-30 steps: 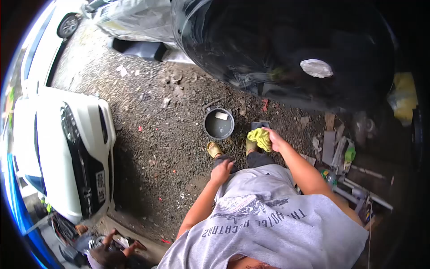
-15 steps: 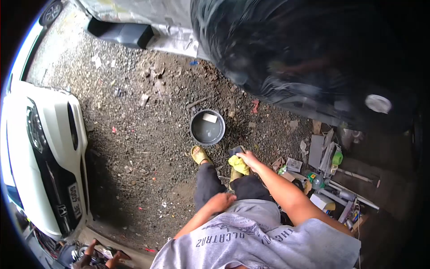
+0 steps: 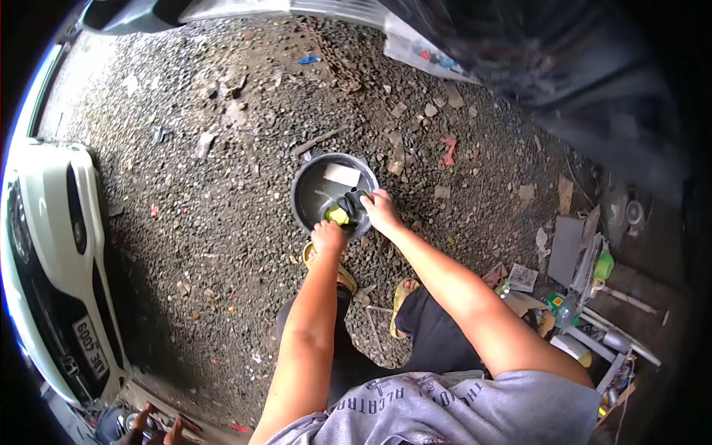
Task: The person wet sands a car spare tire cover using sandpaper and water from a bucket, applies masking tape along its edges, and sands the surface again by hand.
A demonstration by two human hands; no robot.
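Note:
A round dark basin [image 3: 295, 199] with water in it stands on the gravel in front of my feet. Inside it, near the far side, is a white rectangular piece [image 3: 342, 175]. My left hand [image 3: 328, 238] is closed at the near rim on a yellow cloth [image 3: 338, 215], which hangs inside the basin. At the right rim, my right hand [image 3: 381, 213] grips a dark, bent piece [image 3: 348, 202] whose kind I cannot make out. The cloth and the dark piece are close together over the water.
A white car [image 3: 55, 259] stands at left, and a dark vehicle body [image 3: 549, 81] looms at upper right. Scrap, bottles and a hammer-like tool [image 3: 630, 300] lie at right. Another person's hands [image 3: 159, 426] show at lower left. A stick [image 3: 319, 141] lies beyond the basin.
I have bent forward and both hands have moved to the basin. The yellow cloth, earlier in my right hand with the dark piece, is now in my left.

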